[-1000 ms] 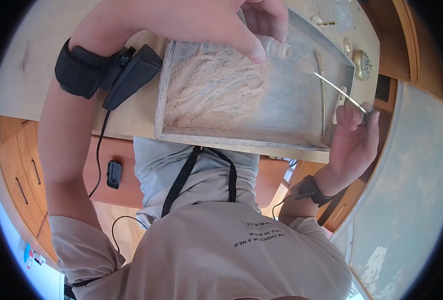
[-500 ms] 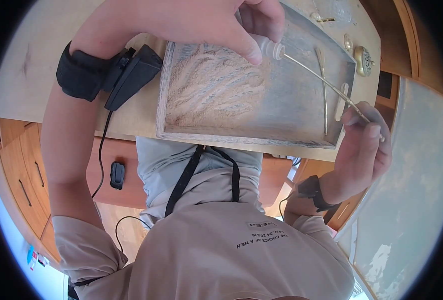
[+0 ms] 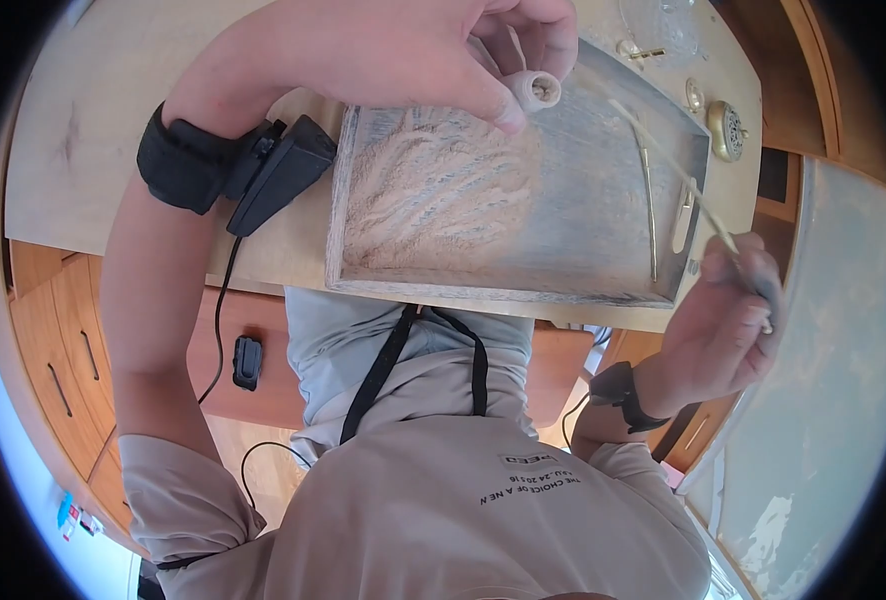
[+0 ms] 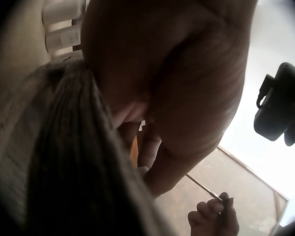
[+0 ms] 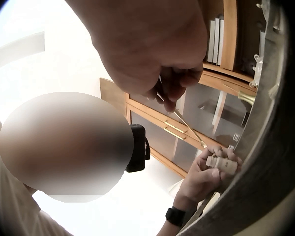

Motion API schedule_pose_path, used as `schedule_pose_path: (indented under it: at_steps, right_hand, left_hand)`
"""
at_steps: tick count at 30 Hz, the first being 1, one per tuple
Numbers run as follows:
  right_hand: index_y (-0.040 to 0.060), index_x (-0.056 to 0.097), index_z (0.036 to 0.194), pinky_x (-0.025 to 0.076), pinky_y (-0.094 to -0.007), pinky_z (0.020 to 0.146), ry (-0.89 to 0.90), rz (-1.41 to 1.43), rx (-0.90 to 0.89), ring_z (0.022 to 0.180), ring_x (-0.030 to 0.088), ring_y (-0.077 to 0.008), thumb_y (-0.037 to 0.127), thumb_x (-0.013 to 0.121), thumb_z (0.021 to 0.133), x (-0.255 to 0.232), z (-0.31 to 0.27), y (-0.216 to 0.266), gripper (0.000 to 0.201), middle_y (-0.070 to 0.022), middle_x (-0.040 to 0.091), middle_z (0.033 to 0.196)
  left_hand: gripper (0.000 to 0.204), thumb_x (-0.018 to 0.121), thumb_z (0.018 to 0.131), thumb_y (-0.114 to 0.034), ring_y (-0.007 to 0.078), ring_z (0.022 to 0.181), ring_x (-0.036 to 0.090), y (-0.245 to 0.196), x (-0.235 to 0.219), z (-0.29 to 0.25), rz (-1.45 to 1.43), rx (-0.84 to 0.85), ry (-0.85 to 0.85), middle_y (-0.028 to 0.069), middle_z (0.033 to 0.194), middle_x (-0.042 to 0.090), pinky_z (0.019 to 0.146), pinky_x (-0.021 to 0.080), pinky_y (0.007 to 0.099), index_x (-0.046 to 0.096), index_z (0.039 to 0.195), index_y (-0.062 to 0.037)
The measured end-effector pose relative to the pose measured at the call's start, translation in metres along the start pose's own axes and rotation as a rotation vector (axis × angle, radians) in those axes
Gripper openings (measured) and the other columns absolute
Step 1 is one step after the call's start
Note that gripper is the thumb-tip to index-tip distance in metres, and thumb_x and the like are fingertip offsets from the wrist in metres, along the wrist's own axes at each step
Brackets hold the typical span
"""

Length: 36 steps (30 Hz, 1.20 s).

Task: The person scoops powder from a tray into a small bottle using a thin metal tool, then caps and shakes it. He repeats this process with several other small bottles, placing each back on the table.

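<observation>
My left hand (image 3: pixel 433 55) pinches a small white bottle (image 3: pixel 540 92) over the tray (image 3: pixel 503 290), its uncapped mouth showing pale stuff inside. A thin pale piece (image 3: pixel 517 48) sticks up among the same hand's fingers. At the tray's right side, my right hand (image 3: pixel 728 325) grips a slender gold-coloured stick (image 3: pixel 701 197). Its far end points up and left toward the bottle, apart from its mouth, and is blurred. The right wrist view shows the bottle (image 5: pixel 225 165) side-on with the stick (image 5: pixel 190 129) reaching toward it. In the left wrist view, the hand hides most of the bottle.
Tan powder (image 3: pixel 433 190) covers the tray's left half. Along its right side lies a thin brass tool with a brush-like end (image 3: pixel 648 205). On the table beyond sit a pierced brass pot (image 3: pixel 726 130), a small brass piece (image 3: pixel 695 95) and clear glassware (image 3: pixel 668 18).
The stick's tip went to the bottle's mouth half a second ago and has since drawn back to the right. The bottle has turned, so its mouth now faces the head camera more.
</observation>
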State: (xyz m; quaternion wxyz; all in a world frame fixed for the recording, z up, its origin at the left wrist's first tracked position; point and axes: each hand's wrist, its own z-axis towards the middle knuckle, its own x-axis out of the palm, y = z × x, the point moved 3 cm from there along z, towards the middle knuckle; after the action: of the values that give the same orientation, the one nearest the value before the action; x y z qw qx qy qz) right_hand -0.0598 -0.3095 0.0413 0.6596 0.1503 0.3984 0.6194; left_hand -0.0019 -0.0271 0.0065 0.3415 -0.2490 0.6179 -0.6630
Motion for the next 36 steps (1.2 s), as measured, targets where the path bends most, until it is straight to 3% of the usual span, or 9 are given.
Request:
schedule_pose_path:
  at_steps: [2,5,17,20,23,26,32,35,36]
  right_hand:
    - [-0.0096,0.066,0.112,0.043,-0.0302,0.061,0.098,-0.064,0.012,0.075,0.060,-0.0252,0.025,0.059,0.101,0.010,-0.001,0.002,0.037,-0.0192,0.066,0.090]
    - [-0.0088,0.067,0.111,0.045,-0.0303,0.061,-0.062,-0.012,0.045,0.073,0.061,-0.0253,0.025,0.061,0.099,0.003,-0.005,-0.004,0.037,-0.0184,0.066,0.088]
    - [-0.0078,0.068,0.109,0.046,-0.0300,0.059,0.073,-0.106,0.018,0.074,0.061,-0.0242,0.024,0.061,0.099,0.016,-0.003,0.003,0.034,-0.0170,0.067,0.082]
    - [-0.0070,0.069,0.110,0.046,-0.0300,0.060,-0.032,-0.098,0.039,0.074,0.061,-0.0241,0.023,0.061,0.098,0.018,-0.009,0.003,0.034,-0.0170,0.067,0.081]
    - [-0.0064,0.069,0.111,0.046,-0.0299,0.059,0.094,-0.086,0.037,0.074,0.061,-0.0241,0.024,0.062,0.098,0.018,-0.006,0.003,0.034,-0.0167,0.066,0.082]
    - [-0.0061,0.069,0.111,0.045,-0.0297,0.059,-0.050,-0.060,0.053,0.074,0.061,-0.0241,0.024,0.062,0.098,0.012,-0.011,0.000,0.034,-0.0165,0.066,0.084]
    - [-0.0071,0.068,0.113,0.044,-0.0291,0.060,-0.076,-0.043,0.103,0.078,0.061,-0.0244,0.027,0.061,0.099,0.008,-0.012,-0.003,0.037,-0.0182,0.066,0.090]
    - [-0.0104,0.066,0.113,0.043,-0.0294,0.061,0.038,-0.060,0.064,0.081,0.060,-0.0240,0.025,0.059,0.100,0.016,-0.010,-0.001,0.038,-0.0188,0.066,0.092]
    - [-0.0111,0.066,0.113,0.044,-0.0297,0.062,-0.077,-0.027,0.077,0.081,0.060,-0.0240,0.024,0.058,0.101,0.012,-0.011,-0.003,0.038,-0.0187,0.066,0.092]
  left_hand:
    - [0.021,0.067,0.087,0.004,0.0115,0.093,0.061,0.001,-0.001,0.001,-0.019,-0.021,-0.008,0.0041,0.100,0.061,0.085,0.055,0.0262,0.057,0.105,-0.0008]
    - [0.021,0.067,0.088,0.005,0.0114,0.094,0.062,0.000,-0.001,0.000,-0.042,-0.033,-0.020,0.0041,0.100,0.061,0.085,0.055,0.0258,0.056,0.104,-0.0011]
    - [0.022,0.066,0.087,0.008,0.0120,0.093,0.063,0.002,-0.002,-0.001,-0.047,-0.036,-0.054,0.0071,0.103,0.061,0.081,0.054,0.0261,0.055,0.103,-0.0001]
    - [0.021,0.066,0.087,0.008,0.0119,0.092,0.063,0.002,-0.003,-0.001,-0.062,-0.030,-0.036,0.0072,0.103,0.061,0.081,0.054,0.0259,0.055,0.103,0.0000]
    - [0.021,0.066,0.087,0.008,0.0121,0.092,0.063,-0.004,-0.008,0.001,-0.106,-0.106,-0.001,0.0074,0.103,0.061,0.080,0.054,0.0259,0.055,0.103,0.0002]
    - [0.021,0.066,0.087,0.008,0.0125,0.092,0.064,-0.006,-0.002,-0.003,-0.015,-0.079,-0.043,0.0076,0.103,0.061,0.080,0.054,0.0260,0.055,0.103,0.0003]
    - [0.021,0.069,0.087,0.005,0.0138,0.093,0.065,0.001,-0.006,0.002,-0.032,-0.074,-0.024,0.0079,0.103,0.063,0.083,0.055,0.0272,0.055,0.102,0.0002]
    - [0.022,0.071,0.087,0.003,0.0144,0.093,0.065,0.005,-0.004,0.000,0.006,0.004,-0.028,0.0082,0.102,0.064,0.084,0.055,0.0280,0.055,0.102,0.0002]
    - [0.022,0.072,0.087,0.002,0.0145,0.094,0.065,0.005,-0.004,0.001,0.006,0.015,-0.023,0.0083,0.102,0.064,0.084,0.055,0.0282,0.055,0.102,0.0001]
